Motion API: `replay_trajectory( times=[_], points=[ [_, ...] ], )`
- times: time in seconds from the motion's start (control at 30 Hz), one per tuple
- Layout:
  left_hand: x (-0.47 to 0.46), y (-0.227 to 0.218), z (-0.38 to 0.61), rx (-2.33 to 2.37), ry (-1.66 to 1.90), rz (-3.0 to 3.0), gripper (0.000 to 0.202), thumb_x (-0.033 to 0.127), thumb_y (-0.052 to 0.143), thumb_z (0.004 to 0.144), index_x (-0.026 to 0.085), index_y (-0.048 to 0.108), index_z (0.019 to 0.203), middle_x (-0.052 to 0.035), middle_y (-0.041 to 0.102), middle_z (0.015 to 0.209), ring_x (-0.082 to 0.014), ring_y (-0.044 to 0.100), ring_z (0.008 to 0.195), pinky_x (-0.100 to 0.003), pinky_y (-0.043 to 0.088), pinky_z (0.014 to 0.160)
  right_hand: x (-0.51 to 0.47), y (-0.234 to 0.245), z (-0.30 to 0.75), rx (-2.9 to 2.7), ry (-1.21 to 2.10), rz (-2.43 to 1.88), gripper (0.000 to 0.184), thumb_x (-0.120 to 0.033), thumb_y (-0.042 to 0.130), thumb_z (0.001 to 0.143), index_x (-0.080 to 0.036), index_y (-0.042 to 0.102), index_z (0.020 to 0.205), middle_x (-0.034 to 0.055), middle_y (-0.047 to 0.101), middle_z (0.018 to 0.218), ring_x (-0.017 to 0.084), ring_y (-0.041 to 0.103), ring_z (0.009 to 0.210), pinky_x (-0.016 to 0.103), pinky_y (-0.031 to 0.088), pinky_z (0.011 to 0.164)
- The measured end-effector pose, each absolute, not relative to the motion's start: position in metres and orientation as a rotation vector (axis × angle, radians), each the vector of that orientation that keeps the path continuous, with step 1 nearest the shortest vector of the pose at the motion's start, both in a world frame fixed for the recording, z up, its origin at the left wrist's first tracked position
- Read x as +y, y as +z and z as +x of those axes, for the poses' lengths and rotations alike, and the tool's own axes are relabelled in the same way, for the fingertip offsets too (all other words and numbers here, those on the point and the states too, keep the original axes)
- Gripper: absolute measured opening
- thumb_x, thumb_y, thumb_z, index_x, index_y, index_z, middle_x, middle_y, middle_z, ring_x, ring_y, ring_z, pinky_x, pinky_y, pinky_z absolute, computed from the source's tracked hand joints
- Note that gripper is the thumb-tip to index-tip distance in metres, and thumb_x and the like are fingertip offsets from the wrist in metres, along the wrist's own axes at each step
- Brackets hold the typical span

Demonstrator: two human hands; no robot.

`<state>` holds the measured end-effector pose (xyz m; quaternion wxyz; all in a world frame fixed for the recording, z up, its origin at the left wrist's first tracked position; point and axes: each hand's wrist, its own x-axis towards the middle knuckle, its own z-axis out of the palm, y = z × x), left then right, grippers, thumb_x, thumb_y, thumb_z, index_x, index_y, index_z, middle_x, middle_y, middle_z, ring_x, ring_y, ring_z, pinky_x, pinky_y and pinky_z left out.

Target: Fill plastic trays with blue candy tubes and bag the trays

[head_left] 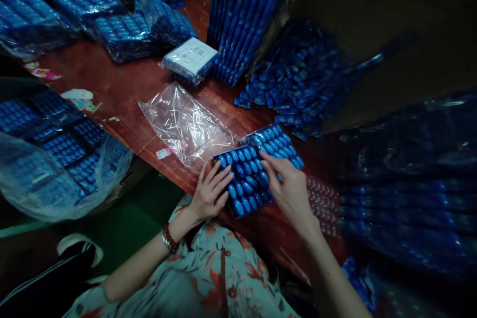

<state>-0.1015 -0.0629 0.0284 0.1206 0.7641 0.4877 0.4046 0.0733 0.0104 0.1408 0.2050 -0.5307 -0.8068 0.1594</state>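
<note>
A tray of glossy blue oval pieces [238,189] lies on the table before me, its pieces in rows. My left hand [209,193] rests along the tray's left edge, fingers stretched and spread over the end pieces. Above the tray's right side is my right hand [290,189], its thumb and index finger pinched together near the upper right pieces. Whatever is between those fingertips is too small to make out. A second set of blue oval pieces [278,141] lies just behind, partly beneath clear film. Crumpled clear plastic bag [190,124] spreads out left of both.
Tall stacks of blue pieces [248,15] and a white-topped wrapped pack [192,57] stand behind. Loose blue pieces [309,79] are heaped at back right. Wrapped blue packs [122,30] fill the back left. A clear blister tray [322,203] lies right; a lined box [67,144] stands left.
</note>
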Motion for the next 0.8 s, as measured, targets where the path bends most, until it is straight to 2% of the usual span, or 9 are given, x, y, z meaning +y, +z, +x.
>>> replay_trajectory(
  times=[0.07, 0.13, 0.23, 0.3, 0.37, 0.47, 0.57, 0.7, 0.8],
  points=[
    [-0.062, 0.034, -0.097, 1.425, 1.151, 2.184, 0.059, 0.031, 0.035, 0.092, 0.017, 0.014, 0.146, -0.0132, 0.039, 0.143, -0.0249, 0.016, 0.141, -0.053, 0.004, 0.113, 0.000, 0.140, 0.093, -2.099, 0.407, -1.486, 0.027, -0.026, 0.046, 0.091, -0.020, 0.065, 0.110, 0.0061, 0.069, 0.097, 0.018, 0.061, 0.087, 0.033, 0.048, 0.081],
    [-0.061, 0.041, -0.090, 1.422, 1.066, 2.215, 0.063, 0.038, 0.036, 0.093, 0.016, 0.011, 0.146, -0.0147, 0.035, 0.145, -0.0260, 0.014, 0.141, -0.054, -0.002, 0.112, -0.013, 0.132, 0.105, -2.094, 0.441, -1.456, 0.025, -0.025, 0.047, 0.090, -0.020, 0.066, 0.107, 0.0059, 0.069, 0.097, 0.018, 0.061, 0.090, 0.034, 0.049, 0.083],
    [-0.061, 0.051, -0.080, 1.415, 0.940, 2.341, 0.061, 0.042, 0.039, 0.092, 0.017, 0.022, 0.144, -0.0137, 0.038, 0.143, -0.0276, 0.015, 0.141, -0.056, -0.007, 0.110, -0.032, 0.116, 0.111, -2.139, 0.427, -1.397, 0.025, -0.024, 0.049, 0.090, -0.021, 0.065, 0.109, 0.0066, 0.067, 0.106, 0.019, 0.056, 0.100, 0.037, 0.047, 0.088],
    [-0.062, 0.056, -0.074, 1.491, 0.975, 2.355, 0.053, 0.039, 0.043, 0.091, 0.018, 0.034, 0.139, -0.0129, 0.043, 0.140, -0.0282, 0.019, 0.139, -0.056, -0.003, 0.110, -0.039, 0.111, 0.108, -2.158, 0.332, -1.414, 0.024, -0.025, 0.052, 0.089, -0.021, 0.065, 0.108, 0.0072, 0.066, 0.105, 0.021, 0.053, 0.099, 0.040, 0.046, 0.087],
    [-0.063, 0.061, -0.070, 1.618, 1.077, 2.308, 0.043, 0.036, 0.050, 0.088, 0.020, 0.049, 0.127, -0.0115, 0.051, 0.133, -0.0283, 0.030, 0.134, -0.055, 0.007, 0.110, -0.041, 0.109, 0.103, -2.189, 0.277, -1.461, 0.021, -0.025, 0.053, 0.088, -0.020, 0.067, 0.103, 0.0083, 0.065, 0.098, 0.022, 0.052, 0.094, 0.040, 0.046, 0.082],
    [-0.063, 0.073, -0.063, 1.776, 1.082, 2.250, 0.033, 0.045, 0.059, 0.082, 0.022, 0.063, 0.106, -0.0079, 0.063, 0.109, -0.0266, 0.050, 0.112, -0.052, 0.021, 0.105, -0.038, 0.110, 0.100, -2.201, 0.377, -1.498, 0.021, -0.021, 0.049, 0.089, -0.017, 0.068, 0.095, 0.0085, 0.063, 0.089, 0.021, 0.051, 0.087, 0.037, 0.045, 0.077],
    [-0.059, 0.089, -0.056, 1.831, 0.830, 2.274, 0.030, 0.046, 0.060, 0.080, 0.022, 0.065, 0.097, -0.0054, 0.066, 0.092, -0.0255, 0.053, 0.097, -0.052, 0.025, 0.100, -0.036, 0.106, 0.104, -2.138, 0.529, -1.483, 0.023, -0.016, 0.046, 0.089, -0.015, 0.067, 0.096, 0.0075, 0.063, 0.084, 0.020, 0.050, 0.085, 0.035, 0.045, 0.077],
    [-0.051, 0.103, -0.051, 1.829, 0.617, 2.314, 0.022, 0.038, 0.058, 0.083, 0.020, 0.064, 0.093, -0.0055, 0.065, 0.084, -0.0272, 0.052, 0.097, -0.055, 0.027, 0.097, -0.041, 0.098, 0.111, -2.033, 0.618, -1.448, 0.030, -0.010, 0.041, 0.089, -0.015, 0.066, 0.104, 0.0077, 0.063, 0.089, 0.020, 0.051, 0.088, 0.034, 0.046, 0.080],
    [-0.047, 0.106, -0.054, 1.761, 0.564, 2.360, 0.018, 0.034, 0.057, 0.085, 0.019, 0.063, 0.092, -0.0051, 0.066, 0.084, -0.0272, 0.051, 0.097, -0.056, 0.029, 0.096, -0.044, 0.095, 0.114, -1.949, 0.622, -1.449, 0.030, -0.012, 0.040, 0.089, -0.018, 0.065, 0.104, 0.0064, 0.063, 0.089, 0.019, 0.051, 0.089, 0.034, 0.046, 0.081]
  ],
)
